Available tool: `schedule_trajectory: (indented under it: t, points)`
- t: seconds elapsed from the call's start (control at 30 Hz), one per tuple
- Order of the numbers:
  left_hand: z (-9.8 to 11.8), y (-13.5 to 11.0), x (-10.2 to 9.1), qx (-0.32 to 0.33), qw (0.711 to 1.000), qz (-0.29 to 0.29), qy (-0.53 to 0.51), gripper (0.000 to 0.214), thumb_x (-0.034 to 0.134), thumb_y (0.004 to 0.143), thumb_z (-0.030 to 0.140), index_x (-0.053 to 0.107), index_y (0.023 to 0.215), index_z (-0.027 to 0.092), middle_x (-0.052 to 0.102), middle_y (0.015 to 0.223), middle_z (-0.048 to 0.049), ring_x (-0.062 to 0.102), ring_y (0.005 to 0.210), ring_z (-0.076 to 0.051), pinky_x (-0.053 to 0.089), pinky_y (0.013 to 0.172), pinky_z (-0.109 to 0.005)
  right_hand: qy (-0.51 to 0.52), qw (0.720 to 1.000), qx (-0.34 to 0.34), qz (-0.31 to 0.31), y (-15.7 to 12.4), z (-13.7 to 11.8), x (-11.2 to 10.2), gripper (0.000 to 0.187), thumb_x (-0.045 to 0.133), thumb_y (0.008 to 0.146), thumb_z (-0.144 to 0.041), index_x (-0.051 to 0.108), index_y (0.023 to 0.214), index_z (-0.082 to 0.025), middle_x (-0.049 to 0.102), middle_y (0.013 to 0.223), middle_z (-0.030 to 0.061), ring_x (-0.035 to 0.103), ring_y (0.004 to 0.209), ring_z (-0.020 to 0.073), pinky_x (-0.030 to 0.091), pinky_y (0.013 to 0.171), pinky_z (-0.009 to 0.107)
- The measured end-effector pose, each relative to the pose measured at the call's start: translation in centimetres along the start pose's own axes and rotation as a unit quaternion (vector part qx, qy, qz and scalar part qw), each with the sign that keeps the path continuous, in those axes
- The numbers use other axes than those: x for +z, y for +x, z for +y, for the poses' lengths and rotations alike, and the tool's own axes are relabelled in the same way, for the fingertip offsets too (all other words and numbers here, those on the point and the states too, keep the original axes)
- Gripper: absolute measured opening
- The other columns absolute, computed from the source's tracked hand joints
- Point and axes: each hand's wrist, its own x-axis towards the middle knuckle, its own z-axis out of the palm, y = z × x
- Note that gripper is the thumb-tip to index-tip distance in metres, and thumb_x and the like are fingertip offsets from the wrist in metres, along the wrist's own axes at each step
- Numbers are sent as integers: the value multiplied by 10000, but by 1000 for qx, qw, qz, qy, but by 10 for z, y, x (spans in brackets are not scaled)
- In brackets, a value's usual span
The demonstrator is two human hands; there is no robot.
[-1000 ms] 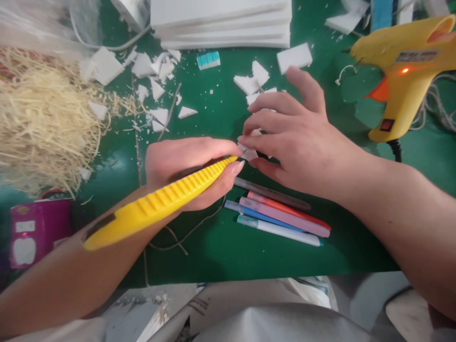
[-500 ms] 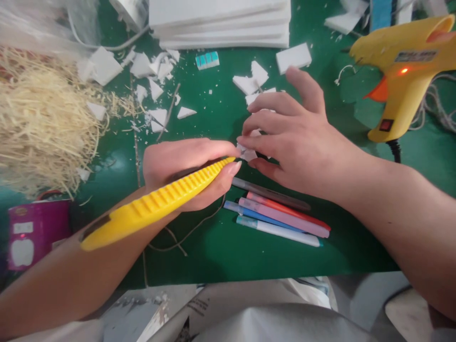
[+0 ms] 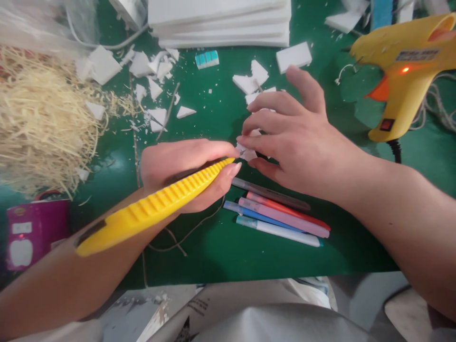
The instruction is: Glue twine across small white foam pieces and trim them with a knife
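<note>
My left hand (image 3: 188, 171) is wrapped round a yellow ribbed utility knife (image 3: 153, 202), its handle slanting back over my wrist. Thumb and finger pinch close to the knife's front end, which points at a small white foam piece (image 3: 248, 154); the blade itself is hard to see. Over that piece lies my right hand (image 3: 292, 128), palm down, with thumb and index finger on either side of it and the other fingers spread and bent. Part of the foam is hidden beneath these fingers. Further white foam scraps (image 3: 245, 84) lie just beyond the fingertips.
Several markers (image 3: 281, 232) lie below my right hand. A yellow glue gun (image 3: 402, 71) with a lit light is at right. Stacked white foam sheets (image 3: 221, 23) stand at the back. Straw-like shreds (image 3: 46, 118), foam offcuts (image 3: 105, 66) and a purple box (image 3: 39, 228) occupy the left.
The rear end of the knife has dipped slightly down and left, with my left hand shifting a little left. My right hand stays in place.
</note>
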Motion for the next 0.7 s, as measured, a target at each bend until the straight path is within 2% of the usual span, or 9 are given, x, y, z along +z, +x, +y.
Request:
schedule_trajectory:
  t: [0.13,0.27,0.4,0.6,0.7]
  points:
    - [4,4,-1,-9,1000,13,-21,117,692,1011,288,802,1016,329,887,954,80,853,785,-178,685,700,-265,-2,1000,2,-3,0,0,-1,377,478,1109,-298,854,1122,-281,817,1203,37,654,1421,340,237,1394,746]
    - [8,8,1,-18,998,21,-54,104,704,1015,253,793,973,288,879,912,57,835,758,-152,680,729,-232,-1,1000,4,-6,0,-1,0,379,472,1113,-299,850,1134,-275,814,1202,40,649,1430,333,228,1405,728]
    - [6,8,4,-1,997,32,-65,68,734,1010,245,795,983,258,876,901,29,827,755,-143,665,748,-208,1,1000,2,-7,0,-1,1,376,473,1112,-291,846,1142,-261,811,1205,53,642,1441,338,229,1406,730]
    - [4,7,3,20,999,11,-49,80,728,998,249,805,993,267,880,915,41,817,725,-148,658,708,-223,8,1000,-4,17,-1,1,3,336,513,1089,-291,847,1131,-282,814,1191,37,655,1416,339,256,1391,744]
    - [6,6,2,-1,999,11,-38,110,699,1010,278,803,975,295,880,908,60,824,736,-159,661,675,-242,4,1000,-5,19,-2,2,3,340,509,1093,-302,848,1122,-287,815,1185,36,659,1411,336,267,1390,733]
